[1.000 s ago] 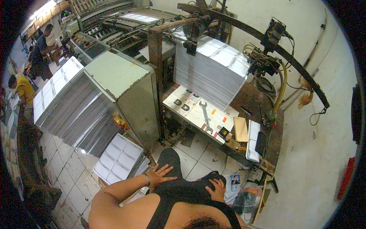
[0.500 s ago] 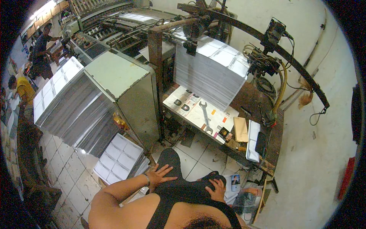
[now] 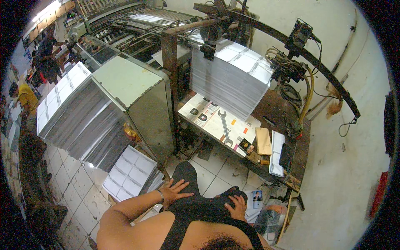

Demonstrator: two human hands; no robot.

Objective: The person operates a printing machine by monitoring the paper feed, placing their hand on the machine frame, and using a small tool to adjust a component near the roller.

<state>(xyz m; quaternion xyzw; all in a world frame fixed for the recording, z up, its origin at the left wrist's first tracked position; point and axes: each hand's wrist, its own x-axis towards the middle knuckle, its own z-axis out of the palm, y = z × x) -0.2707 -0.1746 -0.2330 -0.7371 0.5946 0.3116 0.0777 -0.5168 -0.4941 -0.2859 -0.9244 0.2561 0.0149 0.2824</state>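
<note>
My left hand (image 3: 174,193) lies on my dark-clothed left thigh, fingers spread, with nothing in it. On my other leg, close to the knee, rests my right hand (image 3: 237,207), its fingers apart and also holding nothing. Just beyond my left forearm is a low stack of printed sheets (image 3: 130,173). Beside my right hand, white papers and a small picture card (image 3: 257,199) lie next to a clear plastic bag (image 3: 271,221). Ahead, a wrench (image 3: 225,128) sits on a printed sheet covering the bench, near a wooden block (image 3: 263,141) and a dark phone-like slab (image 3: 285,156).
A tall paper stack (image 3: 229,75) stands on the bench under a curved metal arm (image 3: 325,71). At left, another high stack (image 3: 83,121) leans beside a pale green metal cabinet (image 3: 129,79). Machinery (image 3: 125,29) fills the back. Two people (image 3: 46,58) are at far left.
The standing person at far left has shifted posture slightly. My hands and the things around me have not moved.
</note>
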